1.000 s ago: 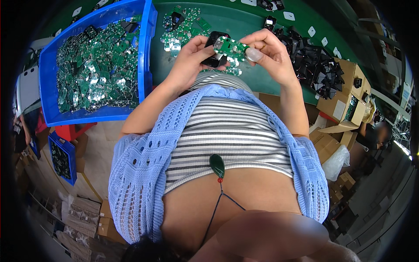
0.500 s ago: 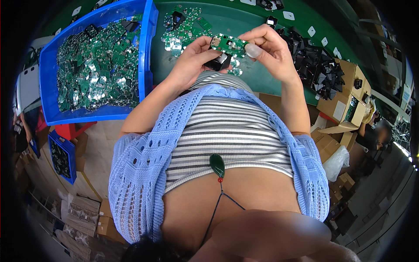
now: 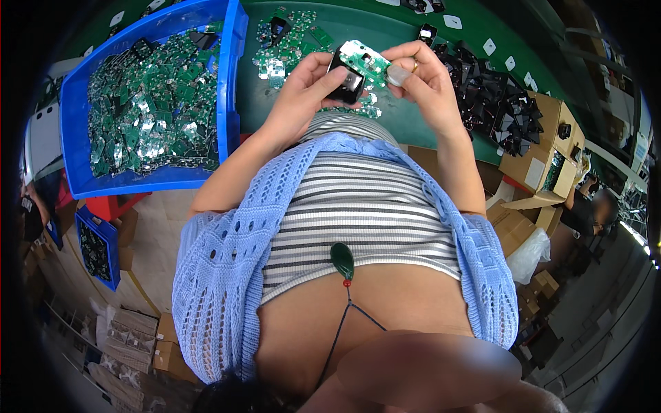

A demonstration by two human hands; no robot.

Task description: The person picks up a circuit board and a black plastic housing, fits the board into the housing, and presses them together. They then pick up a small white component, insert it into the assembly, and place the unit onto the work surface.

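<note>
My left hand point(image 3: 306, 86) is closed round a glossy black plastic housing point(image 3: 350, 86), its thumb lying across the front. A green circuit board point(image 3: 372, 62) with a bright metal part at its left end is pinched in my right hand point(image 3: 425, 81) by its right end. The board is tilted, and its left end meets the top of the housing; whether it is inside cannot be made out. Below the hands, several loose circuit boards point(image 3: 368, 110) lie on the green table point(image 3: 265, 110), partly hidden by my fingers.
On the left stands a large blue bin point(image 3: 231, 89) heaped with circuit boards point(image 3: 155, 110). More boards point(image 3: 303, 38) are spread behind my left hand. A pile of black housings point(image 3: 502, 107) lies right, beside a cardboard box point(image 3: 544, 131). Another person point(image 3: 592, 210) is far right.
The black housing has been turned upright in my left hand. The circuit board has tilted, its left end rising toward the housing's top. Both hands have stayed in about the same place.
</note>
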